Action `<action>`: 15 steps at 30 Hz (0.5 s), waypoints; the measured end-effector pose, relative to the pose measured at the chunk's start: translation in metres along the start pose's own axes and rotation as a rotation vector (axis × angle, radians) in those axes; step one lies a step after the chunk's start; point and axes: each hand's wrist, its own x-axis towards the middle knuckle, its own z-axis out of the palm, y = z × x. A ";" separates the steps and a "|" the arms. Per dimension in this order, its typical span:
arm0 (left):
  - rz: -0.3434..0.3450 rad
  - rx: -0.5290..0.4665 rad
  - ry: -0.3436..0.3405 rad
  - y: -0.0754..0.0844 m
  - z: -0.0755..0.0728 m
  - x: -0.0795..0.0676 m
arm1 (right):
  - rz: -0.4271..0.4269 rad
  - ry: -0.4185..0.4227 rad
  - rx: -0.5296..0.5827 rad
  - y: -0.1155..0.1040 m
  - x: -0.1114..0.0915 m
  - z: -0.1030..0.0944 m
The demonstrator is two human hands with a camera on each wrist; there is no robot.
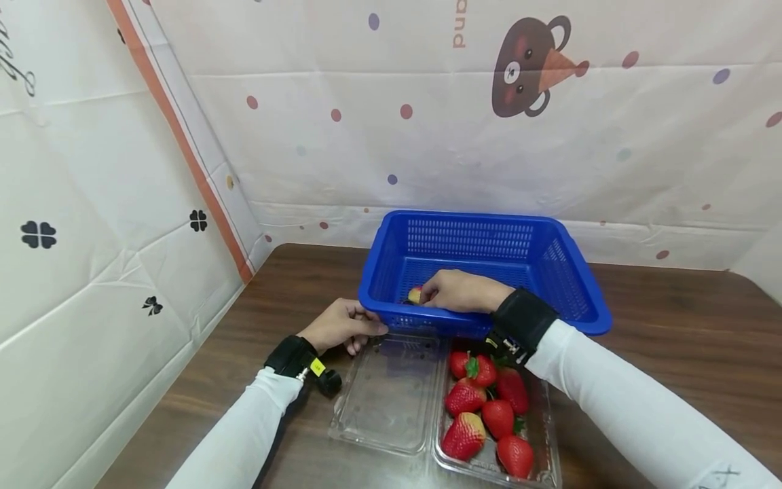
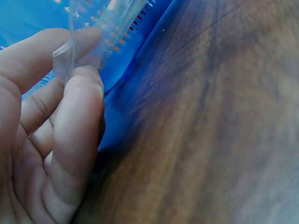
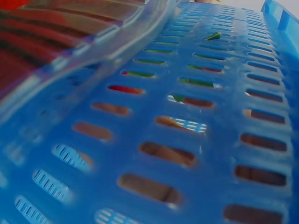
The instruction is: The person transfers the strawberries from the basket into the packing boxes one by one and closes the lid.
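A spotted cloth hangs behind the wooden counter, on which a blue basket stands, its near side hiding the far ends of a clear box and the clear lid beside it. The left hand has its fingers pinching the lid's edge; the right hand reaches inside the basket, fingers curled on a pale-tipped strawberry, while red strawberries lie in the box.
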 end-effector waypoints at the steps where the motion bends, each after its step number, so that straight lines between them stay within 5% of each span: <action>1: 0.001 0.001 0.000 0.000 0.000 0.000 | 0.004 -0.003 0.002 0.000 0.000 0.000; 15: 0.003 -0.006 -0.003 -0.001 0.000 0.000 | 0.035 -0.017 -0.009 0.002 0.003 0.001</action>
